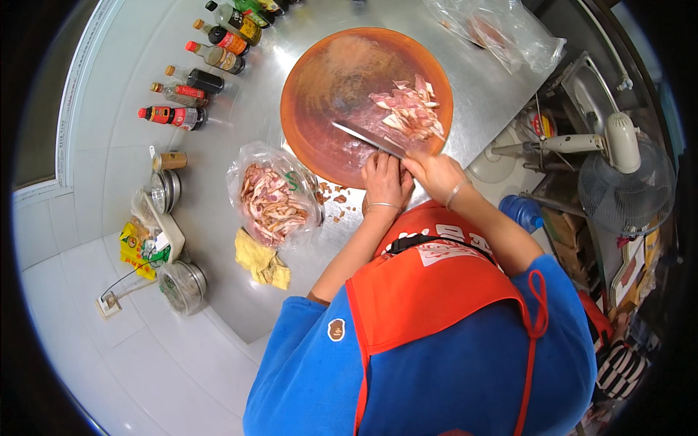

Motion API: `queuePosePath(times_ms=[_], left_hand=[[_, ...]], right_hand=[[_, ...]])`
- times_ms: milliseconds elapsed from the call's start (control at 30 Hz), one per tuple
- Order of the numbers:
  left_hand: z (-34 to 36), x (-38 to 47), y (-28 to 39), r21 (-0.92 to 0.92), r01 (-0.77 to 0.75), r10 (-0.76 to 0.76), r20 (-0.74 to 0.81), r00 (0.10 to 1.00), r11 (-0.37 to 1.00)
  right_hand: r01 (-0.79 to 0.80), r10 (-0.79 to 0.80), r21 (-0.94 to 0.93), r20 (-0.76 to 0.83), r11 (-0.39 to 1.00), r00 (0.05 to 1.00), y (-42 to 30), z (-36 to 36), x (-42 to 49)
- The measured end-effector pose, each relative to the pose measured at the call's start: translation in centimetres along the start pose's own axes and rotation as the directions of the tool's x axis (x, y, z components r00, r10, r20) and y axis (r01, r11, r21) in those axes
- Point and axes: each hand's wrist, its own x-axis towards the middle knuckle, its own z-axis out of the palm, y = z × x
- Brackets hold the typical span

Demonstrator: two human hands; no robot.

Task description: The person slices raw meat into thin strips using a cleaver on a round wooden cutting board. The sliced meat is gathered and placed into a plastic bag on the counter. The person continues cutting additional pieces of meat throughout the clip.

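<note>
My right hand (436, 171) grips the handle of a knife (373, 137), its blade slanting up and left across a round wooden chopping board (322, 71). Close beside it, my left hand (386, 180) is at the board's near edge, fingers curled below the blade; what lies under them is hidden. Sliced raw meat (409, 109), pink with pale fat, is heaped on the board's right side. Left of the board, a clear plastic bag (308, 229) holds more meat strips (270, 204). Small brown scraps (339, 199) lie between the bag and my left hand.
A yellow cloth (262, 261) lies below the bag on the steel table (212, 240). Several sauce bottles (218, 57) line the wall side. Another plastic bag (499, 32) lies at the far right. Beyond the table's right edge stand a fan (624, 180) and a blue water jug (521, 212).
</note>
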Motion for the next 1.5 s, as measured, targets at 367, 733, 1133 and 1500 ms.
queuePosePath(times_ms=[367, 733, 1133, 1500], left_hand=[[-0.4, 0.0, 0.2, -0.002, -0.006, 0.006, 0.01, 1.0, 1.0], [0.1, -0.1, 0.0, -0.034, 0.007, -0.006, 0.031, 0.999, 0.999], [0.3, 0.1, -0.2, -0.018, 0.008, -0.008, 0.005, 1.0, 1.0], [-0.8, 0.2, 0.3, -0.073, 0.061, -0.057, 0.053, 0.997, 0.995]], right_hand=[[-0.252, 0.264, -0.132, 0.079, 0.959, 0.961, 0.6, -1.5, -8.1], [-0.187, 0.204, -0.189, 0.073, 0.964, 0.976, 0.3, 2.8, -1.0], [-0.03, 0.017, 0.145, 0.085, 0.989, 0.996, 1.8, 1.4, 4.7], [-0.196, 0.209, -0.082, 0.21, 0.977, 0.955, -2.3, -3.1, -4.2]])
